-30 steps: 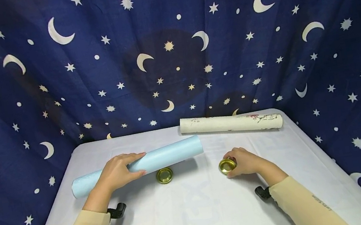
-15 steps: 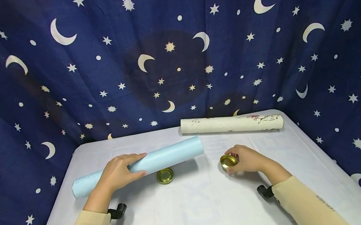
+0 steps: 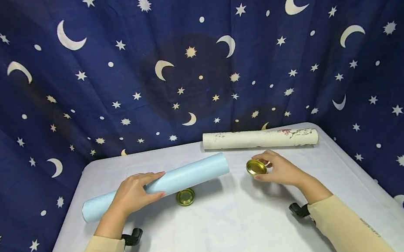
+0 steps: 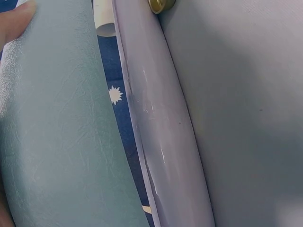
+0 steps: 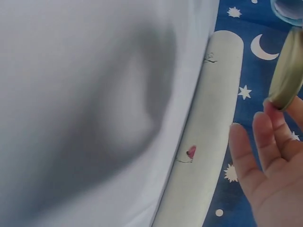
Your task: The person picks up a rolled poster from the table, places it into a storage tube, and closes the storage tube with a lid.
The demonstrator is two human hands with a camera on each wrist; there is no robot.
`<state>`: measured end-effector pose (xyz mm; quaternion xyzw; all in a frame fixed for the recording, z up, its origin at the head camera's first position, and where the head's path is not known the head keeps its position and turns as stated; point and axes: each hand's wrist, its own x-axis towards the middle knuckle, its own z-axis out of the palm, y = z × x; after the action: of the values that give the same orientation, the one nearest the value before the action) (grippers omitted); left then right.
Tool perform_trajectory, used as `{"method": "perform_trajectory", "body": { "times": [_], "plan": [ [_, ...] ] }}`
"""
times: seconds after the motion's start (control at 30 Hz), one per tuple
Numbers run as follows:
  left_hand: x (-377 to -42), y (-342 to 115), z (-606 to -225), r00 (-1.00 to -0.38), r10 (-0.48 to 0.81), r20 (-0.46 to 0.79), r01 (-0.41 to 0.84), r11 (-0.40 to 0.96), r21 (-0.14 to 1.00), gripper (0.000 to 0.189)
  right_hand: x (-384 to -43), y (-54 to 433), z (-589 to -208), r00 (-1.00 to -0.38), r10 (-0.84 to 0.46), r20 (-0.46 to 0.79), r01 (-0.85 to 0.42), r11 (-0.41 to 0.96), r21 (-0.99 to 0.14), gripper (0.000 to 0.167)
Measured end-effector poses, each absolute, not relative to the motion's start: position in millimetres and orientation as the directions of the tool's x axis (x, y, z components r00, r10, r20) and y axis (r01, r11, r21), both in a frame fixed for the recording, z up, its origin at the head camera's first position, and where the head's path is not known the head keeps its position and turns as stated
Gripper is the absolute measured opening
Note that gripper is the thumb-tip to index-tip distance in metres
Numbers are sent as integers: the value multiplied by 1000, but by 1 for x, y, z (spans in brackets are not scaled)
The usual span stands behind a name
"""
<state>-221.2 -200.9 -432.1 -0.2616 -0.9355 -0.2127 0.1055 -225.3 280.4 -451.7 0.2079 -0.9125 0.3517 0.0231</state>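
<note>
A light blue wallpaper roll (image 3: 193, 174) slants across the table's left half. My left hand (image 3: 131, 193) grips it from above, with the thumb on the near side and the fingers over the far side; the blue surface fills much of the left wrist view. Between thumb and fingers, my right hand (image 3: 278, 168) pinches a round gold metal lid (image 3: 256, 167) by its rim. The lid is tilted and held above the table, its shadow below; the right wrist view shows it edge-on. Another gold lid (image 3: 186, 197) lies just in front of the blue roll.
A cream wallpaper roll (image 3: 259, 138) with a blossom print lies along the back edge of the white table (image 3: 219, 237). Behind and beside the table hangs a dark blue curtain (image 3: 195, 83) with moons and stars.
My right hand has lifted the gold lid off the table and moved it away from me and slightly right, tilting it. The left hand stays on the blue roll.
</note>
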Motion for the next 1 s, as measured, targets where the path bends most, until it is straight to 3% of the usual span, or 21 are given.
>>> {"method": "perform_trajectory", "body": {
  "times": [0.37, 1.0],
  "plan": [
    [-220, -197, -430, -830, 449, 331, 549, 762, 344, 61, -231, 272, -444, -914, -330, 238, -388, 531, -754, 55],
    [-220, -189, -423, -827, 433, 360, 552, 749, 367, 60, -240, 247, -435, -909, -290, 298, -394, 369, -842, 53]
  ]
}}
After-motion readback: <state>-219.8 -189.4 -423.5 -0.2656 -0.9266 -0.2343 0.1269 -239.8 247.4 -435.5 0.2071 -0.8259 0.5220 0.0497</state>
